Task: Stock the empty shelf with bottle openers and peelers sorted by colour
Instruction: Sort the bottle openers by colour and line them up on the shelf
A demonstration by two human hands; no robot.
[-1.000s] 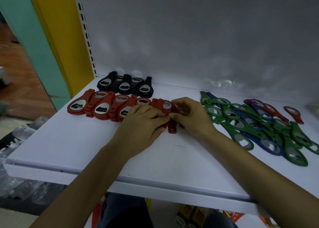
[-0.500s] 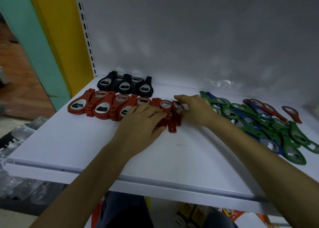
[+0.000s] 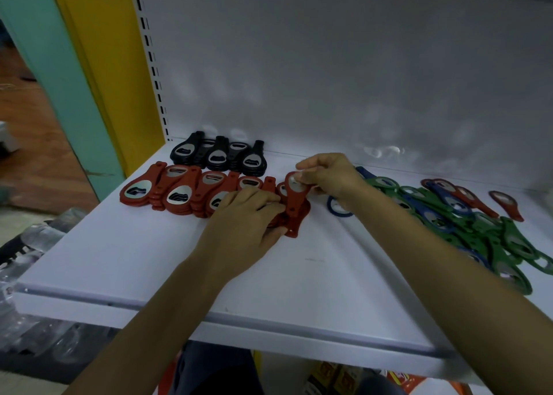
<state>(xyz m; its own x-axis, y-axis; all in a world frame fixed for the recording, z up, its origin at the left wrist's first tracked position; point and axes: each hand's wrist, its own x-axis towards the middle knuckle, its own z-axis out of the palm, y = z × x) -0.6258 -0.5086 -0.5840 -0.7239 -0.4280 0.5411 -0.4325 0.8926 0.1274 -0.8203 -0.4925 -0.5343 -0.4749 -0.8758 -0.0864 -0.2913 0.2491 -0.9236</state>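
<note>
White shelf under a white back panel: you are adding one red bottle opener to the red row.
Your right hand pinches the opener by its shiny metal head, handle tilted down toward you. Your left hand curls round the row's right end. Lay the opener flat, overlapping it like its neighbours, and press with the left fingers so the slick plastic fan cannot slide. At far left the black openers sit grouped. To the right a loose heap of thin, looped green, blue and red openers looks apt to tangle, so lift them singly.
</note>
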